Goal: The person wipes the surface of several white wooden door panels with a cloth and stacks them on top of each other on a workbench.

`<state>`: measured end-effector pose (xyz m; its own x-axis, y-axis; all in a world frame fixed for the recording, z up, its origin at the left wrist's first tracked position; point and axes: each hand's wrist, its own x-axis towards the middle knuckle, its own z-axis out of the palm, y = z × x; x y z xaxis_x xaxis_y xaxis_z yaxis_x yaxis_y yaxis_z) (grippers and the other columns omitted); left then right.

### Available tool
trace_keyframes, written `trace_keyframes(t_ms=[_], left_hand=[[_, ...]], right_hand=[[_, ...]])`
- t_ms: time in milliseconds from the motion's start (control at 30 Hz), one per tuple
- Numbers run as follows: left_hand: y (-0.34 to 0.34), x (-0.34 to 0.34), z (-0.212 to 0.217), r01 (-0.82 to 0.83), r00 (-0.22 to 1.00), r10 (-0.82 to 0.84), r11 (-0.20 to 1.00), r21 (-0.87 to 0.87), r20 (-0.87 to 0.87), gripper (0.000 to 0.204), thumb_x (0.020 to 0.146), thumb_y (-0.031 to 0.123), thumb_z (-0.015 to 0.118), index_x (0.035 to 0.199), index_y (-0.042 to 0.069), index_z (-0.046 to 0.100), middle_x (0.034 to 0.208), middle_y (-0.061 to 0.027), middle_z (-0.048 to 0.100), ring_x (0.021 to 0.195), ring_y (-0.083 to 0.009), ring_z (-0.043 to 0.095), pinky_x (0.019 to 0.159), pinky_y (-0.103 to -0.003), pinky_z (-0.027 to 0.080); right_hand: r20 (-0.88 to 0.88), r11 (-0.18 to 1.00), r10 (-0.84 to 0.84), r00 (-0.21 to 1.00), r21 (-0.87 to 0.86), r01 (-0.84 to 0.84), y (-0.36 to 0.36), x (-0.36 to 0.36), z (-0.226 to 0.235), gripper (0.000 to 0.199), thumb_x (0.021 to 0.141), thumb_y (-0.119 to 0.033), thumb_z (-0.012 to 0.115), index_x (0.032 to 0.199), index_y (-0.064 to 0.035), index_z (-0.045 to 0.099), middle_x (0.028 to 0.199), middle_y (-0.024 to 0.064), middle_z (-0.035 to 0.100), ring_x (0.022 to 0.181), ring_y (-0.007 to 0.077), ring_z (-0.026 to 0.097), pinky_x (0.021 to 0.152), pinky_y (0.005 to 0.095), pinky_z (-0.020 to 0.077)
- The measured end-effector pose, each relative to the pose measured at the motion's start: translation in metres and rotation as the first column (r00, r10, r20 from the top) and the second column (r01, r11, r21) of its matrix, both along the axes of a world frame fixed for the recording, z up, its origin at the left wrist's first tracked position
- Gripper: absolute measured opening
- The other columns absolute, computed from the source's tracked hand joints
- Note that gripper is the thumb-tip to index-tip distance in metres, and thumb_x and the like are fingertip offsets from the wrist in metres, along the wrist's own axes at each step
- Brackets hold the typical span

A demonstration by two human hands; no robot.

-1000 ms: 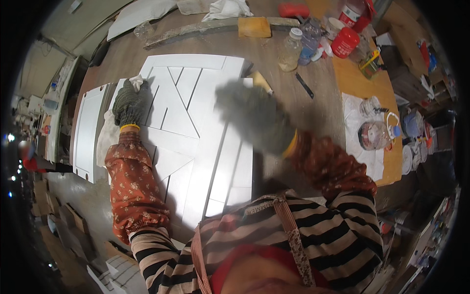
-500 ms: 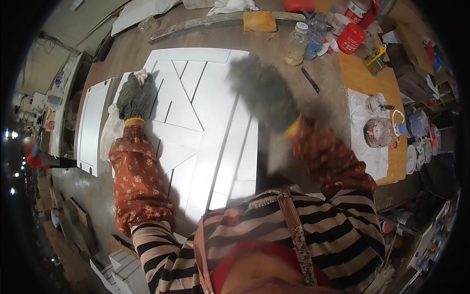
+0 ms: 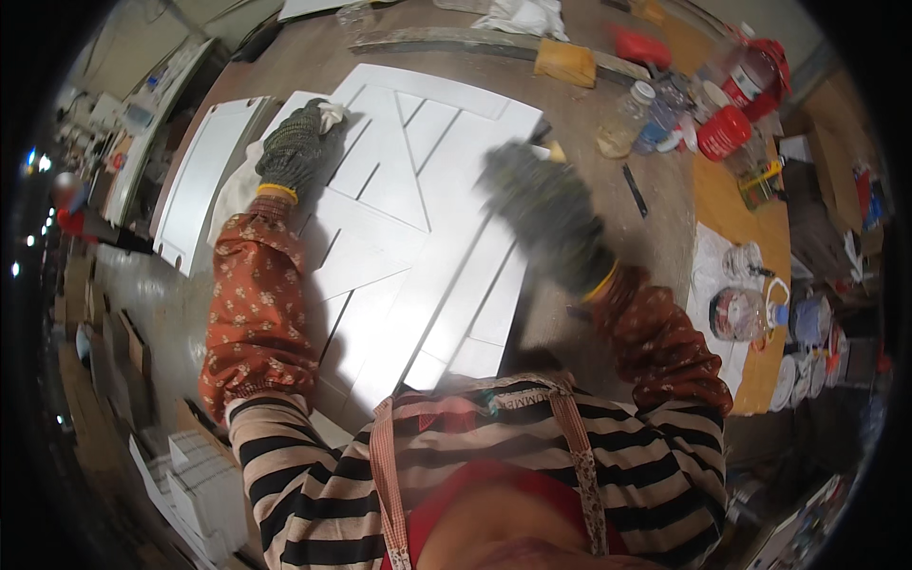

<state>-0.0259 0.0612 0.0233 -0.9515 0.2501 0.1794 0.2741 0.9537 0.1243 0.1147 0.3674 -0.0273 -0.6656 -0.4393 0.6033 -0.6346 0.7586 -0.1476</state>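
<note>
A white panel (image 3: 380, 256) with grooved slanting lines lies on the brown table in front of me. My left hand (image 3: 294, 147), in a dark grey-green knit glove, is at the panel's far left edge, its fingers closed on a white cloth (image 3: 332, 116) that pokes out past the fingertips. My right hand (image 3: 546, 214), in a matching glove, is over the panel's right edge and smeared by motion. A small yellowish piece (image 3: 555, 150) shows beside its fingers; whether the hand holds it is unclear.
Another white panel (image 3: 211, 180) lies at the left. A grey strip (image 3: 494, 40) and a yellow block (image 3: 564, 62) sit at the back. Bottles (image 3: 625, 119), a red jar (image 3: 724, 133) and a thin black tool (image 3: 635, 190) stand or lie at the right. A plastic jug (image 3: 739, 313) rests on white paper.
My view has turned, so the panel appears tilted clockwise. The right hand remains in motion near the panel's right edge, and the yellowish piece beside it has come into sight. The left hand keeps its place.
</note>
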Motion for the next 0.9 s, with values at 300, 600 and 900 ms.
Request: trace_keyframes(t_ms=[300,600,900], left_hand=[[-0.134,0.127,0.009,-0.259,0.944,0.325,0.832,0.491,-0.053,0.032,0.092,0.030,0.068,0.105,0.002,0.061,0.077,-0.0053,0.061,0.067,-0.0166,0.060,0.065,-0.031,0.051],[-0.086,0.281,-0.110,-0.155,0.820,0.570,0.126,0.980,0.057,0.042,0.101,0.023,0.053,0.135,-0.001,0.049,0.126,-0.0162,0.060,0.112,-0.0209,0.061,0.093,-0.032,0.050],[-0.041,0.314,-0.128,-0.118,0.883,0.448,0.507,0.854,-0.144,0.033,0.094,0.022,0.057,0.116,-0.001,0.065,0.126,-0.0148,0.064,0.122,-0.0276,0.058,0.105,-0.040,0.044]], right_hand=[[0.194,0.958,-0.285,0.939,0.065,0.278,0.024,-0.059,0.011,0.046,0.092,-0.026,0.060,0.134,-0.0084,0.056,0.134,0.0160,0.057,0.125,0.0337,0.053,0.106,0.0470,0.0373],[-0.136,0.958,0.242,0.961,0.191,-0.215,-0.013,-0.102,0.038,0.042,0.091,-0.022,0.062,0.130,-0.0069,0.058,0.122,0.0140,0.063,0.109,0.0289,0.062,0.094,0.0421,0.0478],[0.046,0.875,0.349,0.936,0.342,-0.343,-0.095,-0.200,0.023,0.029,0.098,-0.024,0.050,0.120,-0.0066,0.057,0.104,0.0114,0.063,0.098,0.0281,0.061,0.082,0.0422,0.0485]])
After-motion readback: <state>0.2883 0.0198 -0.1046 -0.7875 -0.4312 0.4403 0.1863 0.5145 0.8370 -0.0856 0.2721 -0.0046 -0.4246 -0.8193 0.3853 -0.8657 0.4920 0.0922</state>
